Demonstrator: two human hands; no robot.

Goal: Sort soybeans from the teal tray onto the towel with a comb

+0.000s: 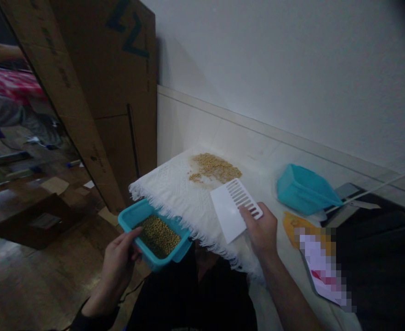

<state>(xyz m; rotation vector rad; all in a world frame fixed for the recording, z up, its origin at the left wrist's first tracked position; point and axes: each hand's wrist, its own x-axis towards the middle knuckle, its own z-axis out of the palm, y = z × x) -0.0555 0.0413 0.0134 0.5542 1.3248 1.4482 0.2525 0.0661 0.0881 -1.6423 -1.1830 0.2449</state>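
My left hand (117, 257) grips the near-left rim of a turquoise plastic tub (154, 261), thumb over the edge. Inside the tub lie small round beans (162, 235), yellowish on one side and darker green on the other. The tub is held just below the fringed edge of a white cloth (164, 186). In my right hand (264, 230) is a flat white plastic scraper (225, 214) with a row of slots along one side. Its far end is close to a spread of yellowish beans (216, 166) on the cloth; whether it touches them I cannot tell.
A second turquoise container (304, 188) stands at the right by the wall. Near it are an orange-yellow item (290, 225) and a partly blurred flat device (321, 276). A tall cardboard box (119, 92) rises at the left. Behind it a person's arm (2, 53) shows.
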